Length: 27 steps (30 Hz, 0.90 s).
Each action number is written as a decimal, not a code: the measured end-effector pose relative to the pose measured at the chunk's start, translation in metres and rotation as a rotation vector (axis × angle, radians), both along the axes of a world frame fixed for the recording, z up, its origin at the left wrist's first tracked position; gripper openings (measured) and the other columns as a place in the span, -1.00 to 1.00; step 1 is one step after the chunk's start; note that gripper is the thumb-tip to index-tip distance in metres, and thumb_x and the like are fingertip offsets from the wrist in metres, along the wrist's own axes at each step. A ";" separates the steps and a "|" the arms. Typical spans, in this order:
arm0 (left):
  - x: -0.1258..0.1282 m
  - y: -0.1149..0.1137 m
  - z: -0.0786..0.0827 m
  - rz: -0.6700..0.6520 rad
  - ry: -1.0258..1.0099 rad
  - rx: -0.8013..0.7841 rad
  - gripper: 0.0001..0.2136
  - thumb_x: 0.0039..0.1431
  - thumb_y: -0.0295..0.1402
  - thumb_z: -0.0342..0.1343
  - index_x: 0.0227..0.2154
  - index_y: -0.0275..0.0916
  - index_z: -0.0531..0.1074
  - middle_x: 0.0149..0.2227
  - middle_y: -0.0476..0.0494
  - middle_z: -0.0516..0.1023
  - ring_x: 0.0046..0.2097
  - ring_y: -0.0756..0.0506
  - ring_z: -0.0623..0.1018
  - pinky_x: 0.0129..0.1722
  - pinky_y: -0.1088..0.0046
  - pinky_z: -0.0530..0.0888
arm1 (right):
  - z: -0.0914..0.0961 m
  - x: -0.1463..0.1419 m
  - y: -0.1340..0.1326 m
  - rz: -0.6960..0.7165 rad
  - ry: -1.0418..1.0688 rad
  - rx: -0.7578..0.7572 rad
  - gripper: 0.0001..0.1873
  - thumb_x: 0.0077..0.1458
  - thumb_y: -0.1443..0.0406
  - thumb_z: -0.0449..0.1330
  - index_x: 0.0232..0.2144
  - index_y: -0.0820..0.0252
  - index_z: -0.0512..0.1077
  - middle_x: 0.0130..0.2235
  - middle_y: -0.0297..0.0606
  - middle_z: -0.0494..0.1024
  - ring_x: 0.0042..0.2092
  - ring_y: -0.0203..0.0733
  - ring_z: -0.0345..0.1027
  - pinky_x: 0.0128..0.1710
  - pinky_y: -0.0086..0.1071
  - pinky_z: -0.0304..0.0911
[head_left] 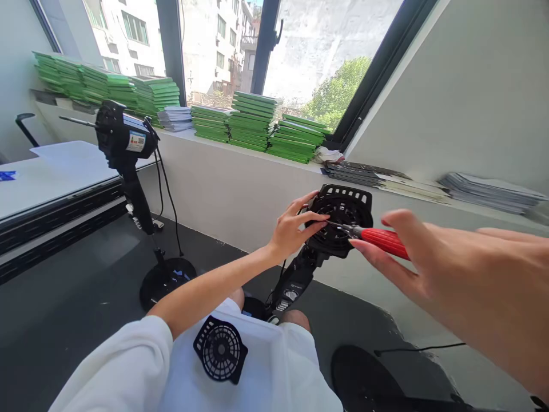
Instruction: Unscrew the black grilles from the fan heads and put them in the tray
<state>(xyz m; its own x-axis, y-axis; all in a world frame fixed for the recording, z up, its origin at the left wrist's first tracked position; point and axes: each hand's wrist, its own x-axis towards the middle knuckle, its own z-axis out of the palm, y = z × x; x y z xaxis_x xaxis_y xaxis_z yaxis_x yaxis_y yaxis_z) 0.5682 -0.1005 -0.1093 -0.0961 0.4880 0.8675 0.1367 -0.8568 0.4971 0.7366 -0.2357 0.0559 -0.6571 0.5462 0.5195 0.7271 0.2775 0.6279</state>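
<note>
A black fan motor housing (343, 220) stands tilted on its stand in front of my knees. My left hand (295, 226) grips its left edge, fingers curled onto it. My right hand (407, 257) holds a red-handled screwdriver (384, 240), its metal tip pointing into the middle of the housing. A round black grille cover (221, 350) lies on my lap, on the white cloth.
A second black fan (124, 140) on a stand with a round base (165, 280) stands to the left, beside a white table (51, 177). Stacks of green booklets (253, 123) and papers (489, 191) line the window ledge. Another black base (364, 377) lies on the dark floor at right.
</note>
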 end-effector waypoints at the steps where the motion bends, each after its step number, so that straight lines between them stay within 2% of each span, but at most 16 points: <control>1: -0.001 -0.001 0.001 0.008 0.001 0.006 -0.84 0.33 -0.22 0.19 -0.18 -0.13 0.62 0.28 -0.23 0.45 0.28 -0.23 0.48 0.25 0.09 0.48 | 0.003 -0.007 -0.003 0.031 -0.084 0.025 -0.72 0.30 0.07 0.11 -0.36 0.11 0.35 -0.66 -0.43 0.20 -0.64 -0.28 -0.03 -0.51 -0.38 -0.24; 3: -0.004 -0.002 0.002 0.013 -0.001 0.009 -0.83 0.33 -0.20 0.19 -0.17 -0.14 0.59 0.26 -0.25 0.47 0.26 -0.22 0.50 0.27 0.10 0.47 | 0.007 -0.020 -0.008 0.101 -0.206 0.073 -0.78 0.34 0.18 0.06 -0.32 0.16 0.37 -0.65 -0.42 0.23 -0.66 -0.31 -0.06 -0.54 -0.40 -0.26; 4: -0.004 -0.003 0.003 0.013 0.002 0.010 -0.82 0.32 -0.18 0.19 -0.18 -0.15 0.59 0.24 -0.25 0.48 0.24 -0.22 0.51 0.27 0.11 0.47 | 0.009 -0.025 -0.011 0.115 -0.209 0.094 -0.74 0.35 0.17 0.05 -0.35 0.17 0.37 -0.68 -0.43 0.20 -0.67 -0.32 -0.11 -0.55 -0.39 -0.27; 7: -0.006 -0.004 0.003 0.027 0.045 0.021 -0.77 0.35 -0.14 0.15 -0.23 -0.15 0.60 0.25 -0.24 0.48 0.22 -0.21 0.53 0.24 0.15 0.50 | 0.014 -0.035 -0.015 0.049 -0.138 0.132 -0.54 0.36 0.02 -0.02 -0.50 0.12 0.31 -0.74 -0.43 0.07 -0.68 -0.33 -0.24 -0.55 -0.38 -0.31; 9: -0.007 -0.006 0.003 0.050 0.069 0.049 -0.75 0.38 -0.14 0.11 -0.22 -0.15 0.62 0.25 -0.24 0.48 0.22 -0.20 0.54 0.23 0.17 0.51 | 0.017 -0.037 -0.014 0.025 -0.114 0.081 -0.57 0.34 0.01 -0.01 -0.46 0.12 0.35 -0.74 -0.42 0.08 -0.67 -0.32 -0.24 -0.54 -0.38 -0.31; 11: -0.008 -0.007 0.002 0.070 0.067 0.074 -0.75 0.39 -0.15 0.10 -0.19 -0.14 0.62 0.23 -0.24 0.51 0.21 -0.19 0.55 0.22 0.18 0.51 | 0.019 -0.038 -0.011 0.070 -0.113 -0.033 -0.73 0.29 0.12 0.04 -0.30 0.12 0.43 -0.72 -0.43 0.12 -0.66 -0.32 -0.21 -0.53 -0.38 -0.32; 13: -0.009 -0.007 0.002 0.080 0.049 0.073 -0.77 0.37 -0.14 0.12 -0.18 -0.14 0.61 0.21 -0.24 0.53 0.20 -0.19 0.56 0.22 0.18 0.52 | 0.020 -0.037 -0.006 0.114 -0.074 -0.099 -0.79 0.27 0.16 0.05 -0.23 0.09 0.44 -0.72 -0.46 0.08 -0.65 -0.32 -0.23 -0.51 -0.37 -0.34; 17: -0.010 -0.005 0.000 0.049 0.044 0.060 -0.75 0.36 -0.12 0.14 -0.21 -0.16 0.61 0.21 -0.25 0.53 0.22 -0.20 0.55 0.21 0.17 0.52 | 0.022 -0.036 -0.002 0.061 0.011 -0.025 -0.56 0.28 -0.05 0.00 -0.45 0.10 0.37 -0.75 -0.44 0.02 -0.64 -0.35 -0.32 -0.47 -0.33 -0.35; 21: -0.012 -0.003 -0.004 0.057 0.094 0.118 -0.77 0.40 -0.20 0.09 -0.19 -0.13 0.62 0.26 -0.22 0.49 0.22 -0.19 0.53 0.19 0.16 0.52 | 0.022 -0.036 -0.005 0.065 -0.032 -0.158 -0.77 0.21 0.11 0.11 -0.30 0.11 0.44 -0.73 -0.46 0.06 -0.63 -0.35 -0.30 -0.48 -0.36 -0.36; 22: -0.013 -0.002 -0.005 0.070 0.106 0.142 -0.77 0.41 -0.22 0.07 -0.18 -0.12 0.62 0.27 -0.22 0.48 0.23 -0.19 0.52 0.18 0.17 0.53 | 0.022 -0.036 -0.005 0.070 -0.001 -0.173 -0.77 0.23 0.12 0.11 -0.31 0.12 0.43 -0.73 -0.47 0.03 -0.62 -0.35 -0.31 -0.47 -0.36 -0.36; 25: -0.014 -0.003 -0.009 0.094 0.134 0.200 -0.76 0.43 -0.27 0.03 -0.14 -0.13 0.62 0.28 -0.26 0.46 0.24 -0.18 0.50 0.15 0.19 0.54 | 0.021 -0.033 -0.003 0.111 0.151 -0.134 -0.59 0.28 -0.01 0.04 -0.46 0.11 0.37 -0.73 -0.45 -0.01 -0.61 -0.36 -0.31 -0.44 -0.34 -0.35; 27: -0.014 -0.005 -0.011 0.095 0.151 0.204 -0.77 0.42 -0.27 0.04 -0.07 -0.14 0.60 0.29 -0.30 0.44 0.25 -0.19 0.49 0.16 0.20 0.54 | 0.021 -0.030 -0.001 0.142 0.127 -0.159 -0.66 0.26 0.02 0.05 -0.40 0.10 0.39 -0.71 -0.44 0.07 -0.62 -0.36 -0.25 -0.44 -0.35 -0.34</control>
<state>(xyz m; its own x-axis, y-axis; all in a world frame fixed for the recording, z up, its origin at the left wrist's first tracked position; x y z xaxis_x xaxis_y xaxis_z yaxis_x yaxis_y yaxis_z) 0.5542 -0.1054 -0.1207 0.0045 0.2964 0.9551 0.2809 -0.9170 0.2832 0.7064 -0.2368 0.0765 -0.6680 0.5341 0.5183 0.7441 0.4706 0.4741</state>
